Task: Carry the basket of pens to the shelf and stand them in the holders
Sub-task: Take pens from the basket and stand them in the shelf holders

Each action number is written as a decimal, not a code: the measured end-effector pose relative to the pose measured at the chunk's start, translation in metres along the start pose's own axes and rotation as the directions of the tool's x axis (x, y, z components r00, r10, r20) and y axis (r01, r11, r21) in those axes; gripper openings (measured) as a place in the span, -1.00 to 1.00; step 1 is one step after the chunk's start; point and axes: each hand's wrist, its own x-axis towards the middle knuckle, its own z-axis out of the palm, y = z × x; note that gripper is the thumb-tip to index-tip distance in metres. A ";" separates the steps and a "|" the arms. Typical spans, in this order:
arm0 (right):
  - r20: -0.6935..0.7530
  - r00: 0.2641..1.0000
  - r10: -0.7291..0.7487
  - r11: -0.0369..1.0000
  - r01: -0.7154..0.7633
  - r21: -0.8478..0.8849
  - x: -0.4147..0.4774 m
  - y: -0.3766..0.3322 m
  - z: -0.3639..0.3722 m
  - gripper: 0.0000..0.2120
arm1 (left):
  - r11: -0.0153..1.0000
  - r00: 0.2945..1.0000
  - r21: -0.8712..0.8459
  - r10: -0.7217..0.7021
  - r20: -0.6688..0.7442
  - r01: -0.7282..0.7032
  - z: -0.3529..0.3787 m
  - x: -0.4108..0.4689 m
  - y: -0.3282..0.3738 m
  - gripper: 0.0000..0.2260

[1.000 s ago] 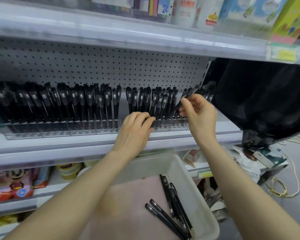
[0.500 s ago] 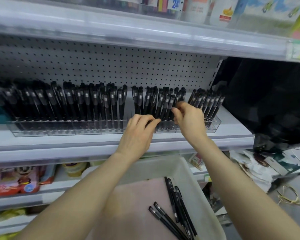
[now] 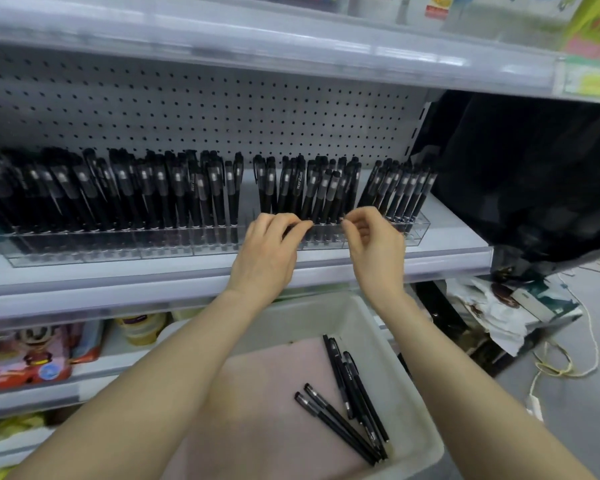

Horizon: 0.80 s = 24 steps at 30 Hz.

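Dozens of black standing pens, upright or leaning slightly, filled a row of clear holders along the middle shelf, from 9 o'clock to 3 o'clock across the view. Gaps split the row into groups; one gap sat at 12 o'clock from the left hand.

Item: left hand, just below the view's centre. Fingers curled, tips at the front of the holders against the standing pens. Whether they pinched a pen could not be told.

Item: right hand, at 3 o'clock from the left hand, near it but apart. Fingers curled, thumb and forefinger close together at the foot of the pens. Grip on any pen: could not be told.

Item: white basket with a pink lining, at 6 o'clock, below the shelf and between the forearms. About five loose pens lay flat in its right half, overlapping.

Item: pegboard, behind the holders at 12 o'clock, under an upper shelf.

Item: black bag, at 3 o'clock, beside the shelf end.

Item: red packet and yellow jar, on a lower shelf at 8 o'clock.

Item: pale cord, on the floor at 4 o'clock.
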 end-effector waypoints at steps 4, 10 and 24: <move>0.157 0.984 0.085 0.984 -0.059 -0.166 -0.057 0.018 0.003 -0.88 | 1.000 1.000 0.009 -0.009 -0.002 0.009 0.002 0.000 0.001 -0.61; 0.622 0.693 0.365 0.753 0.173 -0.635 -0.109 0.040 0.017 -0.83 | 1.000 1.000 -0.002 -0.017 0.019 0.017 0.000 -0.001 0.001 -0.59; 0.635 0.570 0.521 0.721 0.105 -0.685 -0.122 0.046 0.031 -0.82 | 0.999 0.999 -0.011 -0.031 0.032 0.032 -0.002 0.000 0.003 -0.57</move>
